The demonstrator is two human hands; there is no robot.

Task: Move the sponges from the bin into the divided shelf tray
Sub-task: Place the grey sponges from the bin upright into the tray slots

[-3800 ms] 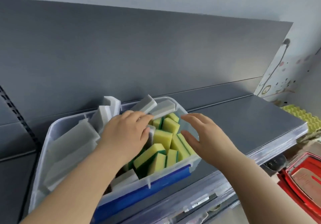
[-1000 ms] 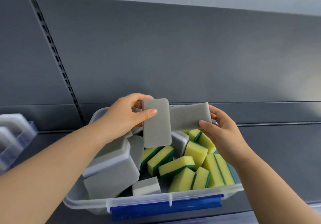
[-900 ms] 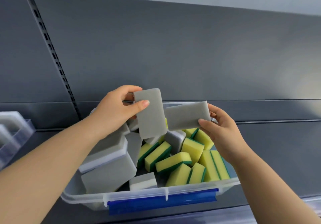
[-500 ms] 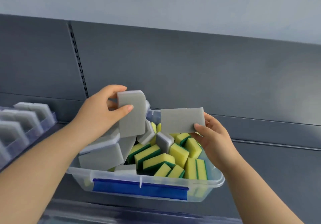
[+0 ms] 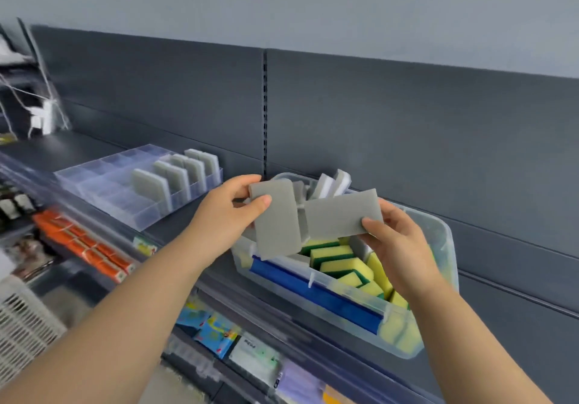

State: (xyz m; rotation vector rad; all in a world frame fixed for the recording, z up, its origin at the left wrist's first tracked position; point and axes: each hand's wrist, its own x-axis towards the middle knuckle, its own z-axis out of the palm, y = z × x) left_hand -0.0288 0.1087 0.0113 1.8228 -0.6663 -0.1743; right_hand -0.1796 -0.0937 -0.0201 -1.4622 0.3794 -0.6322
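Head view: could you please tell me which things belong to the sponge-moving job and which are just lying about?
Job: left hand holding one grey sponge; right hand holding another grey sponge; clear bin with yellow-green sponges; divided shelf tray.
Lying about: orange packets, blue packets, white basket, all lower down.

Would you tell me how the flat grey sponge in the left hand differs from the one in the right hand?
The left-hand flat grey sponge stands long side up, tilted; the right-hand flat grey sponge lies long side across. The left hand pinches its sponge at the top end; the right hand pinches its sponge at the lower right edge. Both are plain grey slabs held at the clear plastic bin.
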